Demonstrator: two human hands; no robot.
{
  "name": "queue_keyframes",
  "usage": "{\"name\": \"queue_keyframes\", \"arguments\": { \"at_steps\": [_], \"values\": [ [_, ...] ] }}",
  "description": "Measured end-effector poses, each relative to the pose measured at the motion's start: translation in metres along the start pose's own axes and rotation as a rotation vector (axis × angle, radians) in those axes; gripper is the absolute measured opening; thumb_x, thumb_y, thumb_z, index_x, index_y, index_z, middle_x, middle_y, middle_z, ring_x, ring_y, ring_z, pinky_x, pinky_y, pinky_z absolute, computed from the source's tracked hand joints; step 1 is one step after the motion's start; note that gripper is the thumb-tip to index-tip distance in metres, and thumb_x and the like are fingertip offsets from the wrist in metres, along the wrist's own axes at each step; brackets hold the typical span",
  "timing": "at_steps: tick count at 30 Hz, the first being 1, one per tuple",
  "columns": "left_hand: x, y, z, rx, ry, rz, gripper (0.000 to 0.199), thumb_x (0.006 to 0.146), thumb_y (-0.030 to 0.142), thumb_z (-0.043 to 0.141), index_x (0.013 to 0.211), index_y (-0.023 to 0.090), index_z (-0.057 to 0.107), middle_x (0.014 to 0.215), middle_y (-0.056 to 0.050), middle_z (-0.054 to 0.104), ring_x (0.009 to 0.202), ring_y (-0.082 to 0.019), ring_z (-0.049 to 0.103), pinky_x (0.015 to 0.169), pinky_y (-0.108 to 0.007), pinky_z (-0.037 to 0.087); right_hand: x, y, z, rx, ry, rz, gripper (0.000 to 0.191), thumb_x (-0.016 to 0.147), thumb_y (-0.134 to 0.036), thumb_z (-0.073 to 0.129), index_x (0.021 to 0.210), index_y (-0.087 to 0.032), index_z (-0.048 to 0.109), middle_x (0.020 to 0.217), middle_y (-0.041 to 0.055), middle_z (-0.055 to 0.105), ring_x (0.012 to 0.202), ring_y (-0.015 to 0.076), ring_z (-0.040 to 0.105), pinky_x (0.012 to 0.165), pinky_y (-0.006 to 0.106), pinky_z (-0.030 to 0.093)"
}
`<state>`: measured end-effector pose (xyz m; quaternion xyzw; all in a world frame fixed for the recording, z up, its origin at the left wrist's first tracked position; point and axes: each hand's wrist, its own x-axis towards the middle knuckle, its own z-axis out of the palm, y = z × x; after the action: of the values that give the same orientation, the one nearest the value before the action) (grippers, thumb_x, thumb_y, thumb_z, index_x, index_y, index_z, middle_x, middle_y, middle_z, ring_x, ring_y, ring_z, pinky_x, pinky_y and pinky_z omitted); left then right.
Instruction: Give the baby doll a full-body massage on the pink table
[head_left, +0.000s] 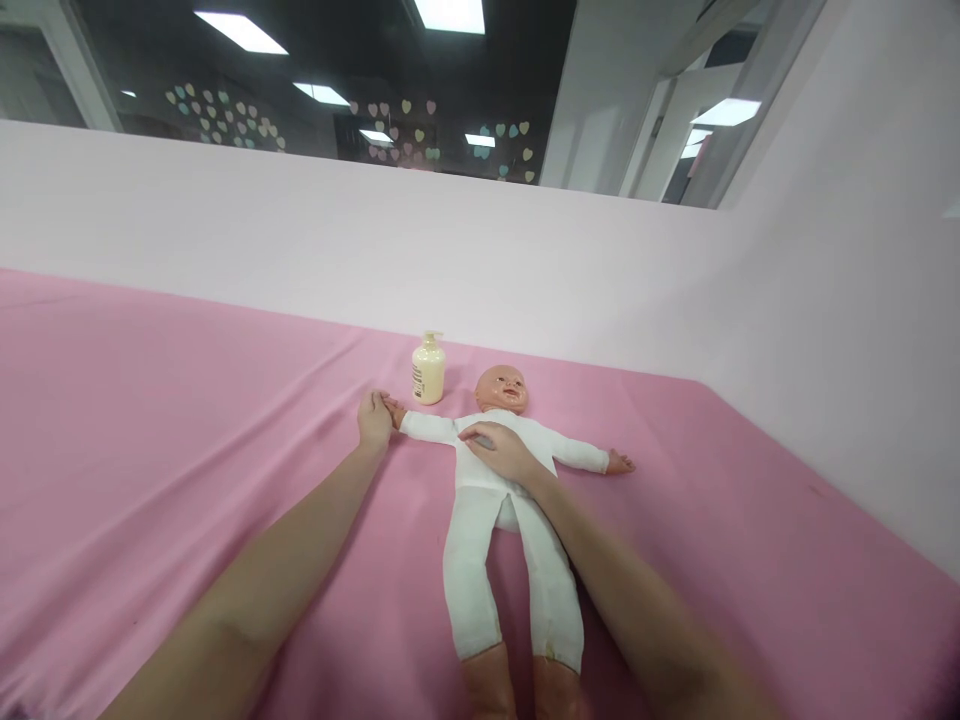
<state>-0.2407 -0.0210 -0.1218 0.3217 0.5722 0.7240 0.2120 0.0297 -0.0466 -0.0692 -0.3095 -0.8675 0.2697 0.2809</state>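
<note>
A baby doll (480,510) in a white cloth body lies on its back on the pink sheet (187,420), head away from me and arms spread. My left hand (375,418) is closed around the doll's hand at the left. Over the doll's upper chest lies my right hand (498,450), its fingers pointing left and slightly curved. Between that hand's thumb and fingers a small greyish patch shows, too unclear to name. A pale yellow pump bottle (428,374) stands upright beyond the doll's left-side arm, near its head.
A white wall (337,240) rises behind the pink surface, and another wall (847,330) stands at the right. Above the back wall is a dark window (315,130) with heart-shaped stickers and reflected ceiling lights.
</note>
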Motion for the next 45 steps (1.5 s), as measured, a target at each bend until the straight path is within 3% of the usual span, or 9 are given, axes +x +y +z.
{"name": "queue_keyframes", "arguments": {
  "at_steps": [6,11,17,22,26,30,34,40,45],
  "values": [
    [0.007,0.0,-0.016,0.146,-0.062,0.081,0.015,0.086,0.017,0.044,0.089,0.023,0.057,0.062,0.004,0.057,0.059,-0.015,0.061,0.064,-0.025,0.047,-0.001,-0.002,0.0,-0.025,0.019,-0.008,0.024,0.095,-0.021,0.052,0.106,-0.022,0.073,0.115,0.0037,0.074,0.11,0.0198,0.067,0.097,0.036,0.051],
    [0.008,0.006,-0.022,0.205,-0.057,0.032,0.016,0.085,0.012,0.044,0.088,0.023,0.056,0.059,0.005,0.052,0.05,-0.014,0.056,0.057,-0.025,0.043,-0.01,-0.007,0.001,-0.093,0.018,-0.036,0.024,0.095,-0.019,0.053,0.106,-0.023,0.074,0.115,0.0047,0.075,0.112,0.0221,0.066,0.104,0.042,0.047],
    [0.004,0.012,-0.022,0.232,-0.072,0.028,0.014,0.089,0.015,0.042,0.089,0.021,0.055,0.066,0.003,0.055,0.048,-0.012,0.049,0.054,-0.024,0.04,-0.053,-0.023,0.001,-0.17,-0.071,0.045,0.032,0.1,-0.029,0.051,0.127,-0.029,0.068,0.148,0.003,0.057,0.148,0.026,0.038,0.125,0.054,0.018],
    [-0.006,0.022,-0.024,0.419,-0.133,0.173,0.023,0.092,0.015,0.036,0.098,0.019,0.058,0.081,-0.002,0.063,0.074,-0.016,0.06,0.074,-0.028,0.048,-0.102,-0.051,-0.009,-0.242,-0.145,0.297,0.052,0.103,-0.037,0.043,0.155,-0.029,0.041,0.168,0.0037,0.024,0.159,0.0259,0.01,0.127,0.053,0.012],
    [-0.036,0.04,-0.014,0.477,-0.281,0.396,0.024,0.092,0.017,0.037,0.099,0.019,0.061,0.099,-0.006,0.068,0.101,-0.021,0.062,0.094,-0.035,0.047,-0.133,-0.083,-0.015,-0.326,-0.238,0.39,0.072,0.094,-0.025,0.049,0.162,-0.026,0.025,0.171,0.0054,0.009,0.159,0.0294,0.0,0.127,0.055,0.009],
    [-0.094,0.063,-0.005,0.368,-0.479,0.585,0.02,0.092,0.02,0.041,0.091,0.019,0.061,0.095,-0.007,0.068,0.095,-0.021,0.063,0.093,-0.037,0.049,-0.149,-0.117,-0.012,-0.329,-0.468,0.08,0.083,0.077,-0.006,0.052,0.156,-0.029,0.038,0.172,0.0038,0.007,0.158,0.0324,-0.005,0.126,0.059,0.006],
    [-0.158,0.087,-0.017,0.257,-0.706,0.751,0.022,0.096,0.02,0.041,0.094,0.02,0.062,0.094,-0.007,0.069,0.093,-0.02,0.063,0.088,-0.037,0.051,-0.151,-0.127,-0.004,-0.266,-0.644,-0.151,0.075,0.069,-0.001,0.053,0.137,-0.03,0.062,0.168,0.0016,0.024,0.158,0.0331,0.007,0.125,0.057,0.014],
    [-0.205,0.103,-0.049,0.068,-1.032,1.126,0.027,0.1,0.022,0.037,0.112,0.02,0.061,0.098,-0.008,0.07,0.093,-0.02,0.063,0.088,-0.039,0.051,-0.149,-0.101,0.0,-0.188,-0.493,-0.229,0.056,0.077,-0.008,0.059,0.13,-0.026,0.065,0.153,0.0057,0.047,0.149,0.0281,0.031,0.123,0.053,0.028],
    [-0.213,0.101,-0.055,0.004,-1.049,1.304,0.047,0.101,0.054,0.039,0.127,0.018,0.056,0.122,-0.014,0.065,0.122,-0.026,0.056,0.107,-0.047,0.047,-0.159,-0.087,-0.003,0.01,-0.181,-0.372,0.071,0.085,-0.033,0.068,0.148,-0.018,0.041,0.154,0.0153,0.04,0.153,0.0282,0.025,0.124,0.053,0.029]
  ]
}}
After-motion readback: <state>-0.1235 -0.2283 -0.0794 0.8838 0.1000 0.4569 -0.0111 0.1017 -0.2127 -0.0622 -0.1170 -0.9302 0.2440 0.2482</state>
